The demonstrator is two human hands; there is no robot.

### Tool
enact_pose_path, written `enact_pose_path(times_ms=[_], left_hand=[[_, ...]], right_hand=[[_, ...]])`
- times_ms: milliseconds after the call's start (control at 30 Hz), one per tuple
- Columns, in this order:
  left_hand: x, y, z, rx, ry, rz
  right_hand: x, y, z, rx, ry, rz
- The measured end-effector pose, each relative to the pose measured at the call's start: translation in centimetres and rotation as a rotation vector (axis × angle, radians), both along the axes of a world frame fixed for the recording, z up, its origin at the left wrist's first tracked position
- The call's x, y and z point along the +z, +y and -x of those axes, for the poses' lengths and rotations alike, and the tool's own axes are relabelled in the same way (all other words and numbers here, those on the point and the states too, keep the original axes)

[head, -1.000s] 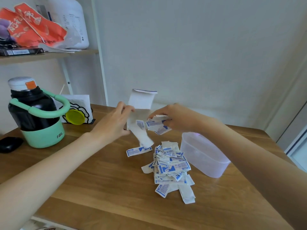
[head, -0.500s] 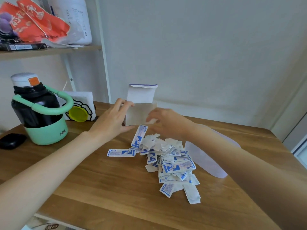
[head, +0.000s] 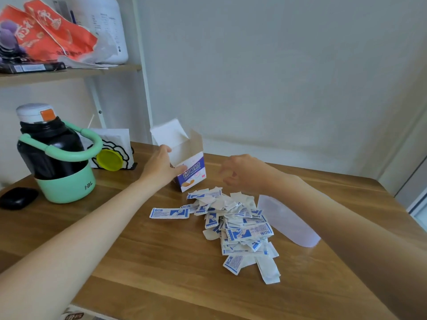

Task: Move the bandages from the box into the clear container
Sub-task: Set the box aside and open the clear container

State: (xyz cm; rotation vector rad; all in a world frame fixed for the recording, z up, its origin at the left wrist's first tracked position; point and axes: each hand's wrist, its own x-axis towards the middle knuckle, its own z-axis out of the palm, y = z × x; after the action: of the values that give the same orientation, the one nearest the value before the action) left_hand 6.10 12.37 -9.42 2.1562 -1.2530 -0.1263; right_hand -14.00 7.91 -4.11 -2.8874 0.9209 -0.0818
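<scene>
A small white and purple bandage box (head: 190,172) stands upright on the wooden table (head: 143,257), its top flap open. My left hand (head: 161,168) grips the box from its left side. My right hand (head: 242,170) hovers just right of the box, fingers loosely curled and holding nothing. A heap of white and blue wrapped bandages (head: 233,225) lies on the table in front of the box. The clear container (head: 286,221) stands right of the heap, partly hidden by my right forearm.
A black and mint-green jug (head: 54,155) stands at the left, with a black case (head: 17,197) beside it. A napkin holder with a yellow disc (head: 109,159) sits behind. Above is a shelf (head: 69,72) with red bags. The wall runs behind the table.
The box went from tipped over the heap to standing upright on the table. My right hand let go of the bandages and drew away to the right. The heap grew.
</scene>
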Motion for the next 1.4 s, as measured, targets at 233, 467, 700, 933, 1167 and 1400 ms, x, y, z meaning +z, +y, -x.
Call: enact_pose_path(times_ms=[233,467,700,933,1167,1400], left_hand=[[0.6,-0.3,-0.4,0.024,-0.096,-0.019],[2.2,0.3,4.9,-0.233,-0.351,0.207],[1.1,-3.3,11.4,-0.731,-0.164,-0.162],[0.2,-6.5,12.1,-0.720,0.036,-0.184],[-0.1,-7.1,12.9,-0.733,-0.024,-0.215],[0.5,-7.0,13.6,-0.714,-0.090,-0.203]], right_hand=[[-0.9,-1.3,1.6,-0.172,0.034,0.003],[-0.5,-1.8,4.8,-0.445,0.389,0.052],[-1.0,-3.1,8.0,-0.350,0.406,-0.017],[-2.4,-5.7,7.9,-0.172,0.362,0.099],[-2.5,-5.3,7.5,-0.223,0.411,0.065],[-2.8,-3.1,7.1,-0.511,0.509,0.232]])
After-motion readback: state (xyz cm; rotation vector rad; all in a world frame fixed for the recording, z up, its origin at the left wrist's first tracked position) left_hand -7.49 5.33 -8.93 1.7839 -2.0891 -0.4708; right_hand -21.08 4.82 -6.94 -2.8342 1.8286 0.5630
